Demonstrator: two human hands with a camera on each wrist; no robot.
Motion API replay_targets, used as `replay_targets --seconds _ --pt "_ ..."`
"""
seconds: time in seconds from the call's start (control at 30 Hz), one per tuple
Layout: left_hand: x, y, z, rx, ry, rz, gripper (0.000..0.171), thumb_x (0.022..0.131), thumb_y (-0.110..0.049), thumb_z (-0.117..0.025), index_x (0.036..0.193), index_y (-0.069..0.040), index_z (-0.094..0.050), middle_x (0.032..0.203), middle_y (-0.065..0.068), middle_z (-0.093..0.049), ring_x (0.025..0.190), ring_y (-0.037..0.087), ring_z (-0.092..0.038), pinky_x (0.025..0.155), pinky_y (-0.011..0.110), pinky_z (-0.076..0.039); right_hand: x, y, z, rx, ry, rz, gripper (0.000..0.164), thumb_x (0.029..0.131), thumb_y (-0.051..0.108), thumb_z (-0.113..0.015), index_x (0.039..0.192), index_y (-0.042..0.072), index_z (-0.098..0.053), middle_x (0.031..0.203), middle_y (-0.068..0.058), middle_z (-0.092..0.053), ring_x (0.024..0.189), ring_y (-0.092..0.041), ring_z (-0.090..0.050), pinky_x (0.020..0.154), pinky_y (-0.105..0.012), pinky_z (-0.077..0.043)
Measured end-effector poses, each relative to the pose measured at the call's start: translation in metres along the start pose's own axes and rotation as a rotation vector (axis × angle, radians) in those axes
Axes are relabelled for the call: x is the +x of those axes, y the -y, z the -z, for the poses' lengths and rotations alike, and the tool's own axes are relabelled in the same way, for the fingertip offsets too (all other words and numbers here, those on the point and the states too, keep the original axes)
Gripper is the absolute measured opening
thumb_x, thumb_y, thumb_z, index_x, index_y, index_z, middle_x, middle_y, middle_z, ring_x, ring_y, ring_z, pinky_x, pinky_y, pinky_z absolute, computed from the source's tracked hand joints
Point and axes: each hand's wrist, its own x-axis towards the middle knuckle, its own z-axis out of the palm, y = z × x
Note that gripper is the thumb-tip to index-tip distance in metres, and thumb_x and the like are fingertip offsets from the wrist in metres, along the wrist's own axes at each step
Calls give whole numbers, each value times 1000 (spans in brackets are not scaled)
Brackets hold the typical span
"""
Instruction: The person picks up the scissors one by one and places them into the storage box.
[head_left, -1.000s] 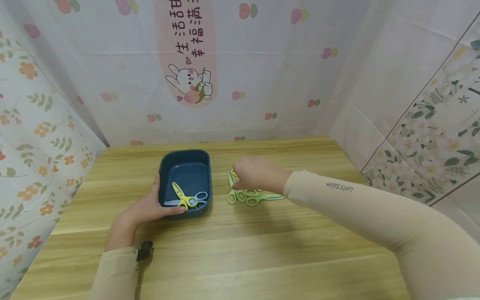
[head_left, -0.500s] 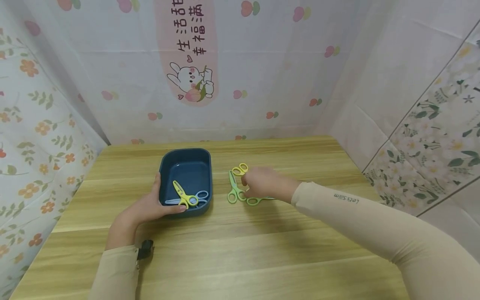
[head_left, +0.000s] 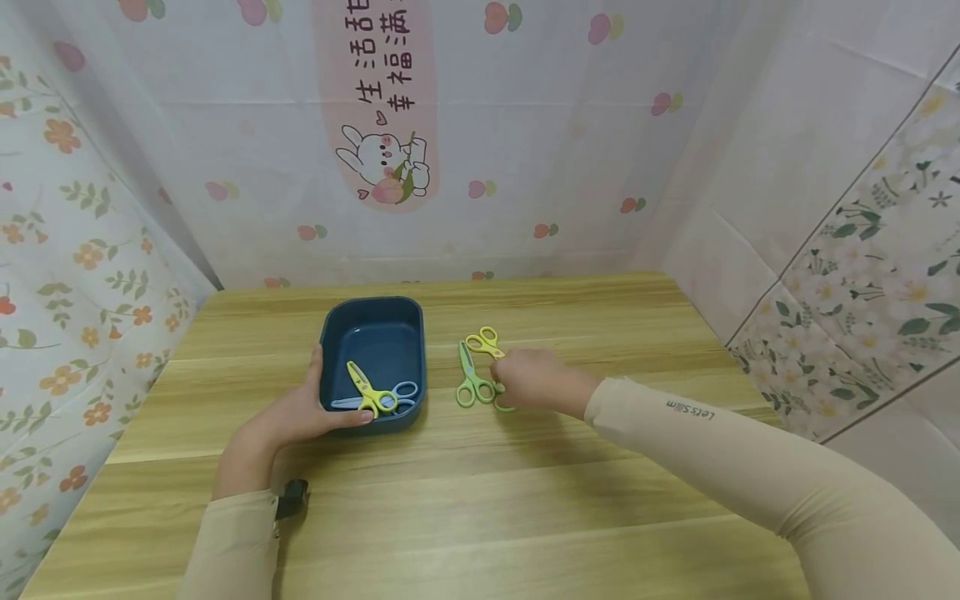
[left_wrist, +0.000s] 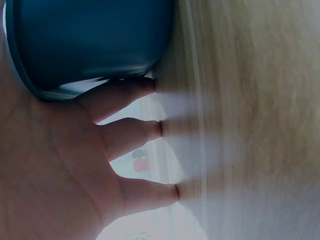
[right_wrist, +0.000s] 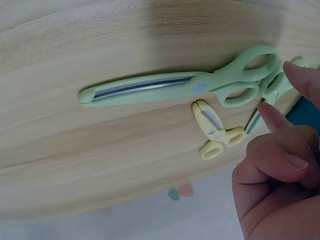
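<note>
My left hand [head_left: 296, 408] steadies a dark blue box [head_left: 420, 367] at its near left corner. The thumb lies along the near rim, and straight, spread fingers [left_wrist: 132, 137] reach down beside the wall. Inside the box, yellow scissors [head_left: 367, 390] lie across light blue scissors [head_left: 405, 390]. My right hand [head_left: 536, 379] is low over the scissors on the table. Its thumb and index finger stand apart at the handles of the green scissors [right_wrist: 160, 90], other fingers curled. Beyond are small yellow scissors [right_wrist: 212, 127] and a second pair of green scissors [head_left: 472, 379], partly hidden in the right wrist view.
The wooden table [head_left: 465, 500] carries the box and the loose scissors. Behind it hangs a patterned curtain [head_left: 517, 150], with more printed sheets at both sides. A small black device [head_left: 292, 497] sits on the left wrist.
My right hand has drawn back to the right and slightly toward me, from the yellow scissors to the nearer green ones. The yellow handles have come into view. The left hand stays put.
</note>
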Motion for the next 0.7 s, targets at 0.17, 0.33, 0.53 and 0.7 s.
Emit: replay_targets --seconds 0.17,0.33,0.53,0.7 --pt "0 0 0 -4 2 2 154 81 -73 -80 161 -13 38 169 43 -15 150 60 -38 117 69 -41 1 -3 -3 -2 -9 0 26 95 26 -80 112 8 -77 99 -4 -77 75 -16 -60 67 -40 -57" --pt "0 0 0 -12 3 3 154 81 -72 -80 161 -13 38 170 43 -15 150 61 -37 117 69 -41 3 -4 -5 -6 -12 -7 30 95 29 -81 116 8 -77 111 -7 -80 83 -17 -67 78 -48 -63" --pt "1 1 0 -27 6 5 154 81 -72 -81 160 -15 39 170 42 -13 150 60 -36 117 70 -40 4 -6 -11 -34 -36 9 18 94 27 -80 97 11 -74 91 -4 -74 77 -16 -61 68 -45 -59" --pt "2 2 0 -31 6 -3 154 82 -71 -81 160 -15 39 171 41 -13 150 60 -37 117 69 -41 3 -6 -16 -32 -49 25 20 93 22 -77 80 16 -62 76 1 -56 71 -16 -49 57 -36 -44"
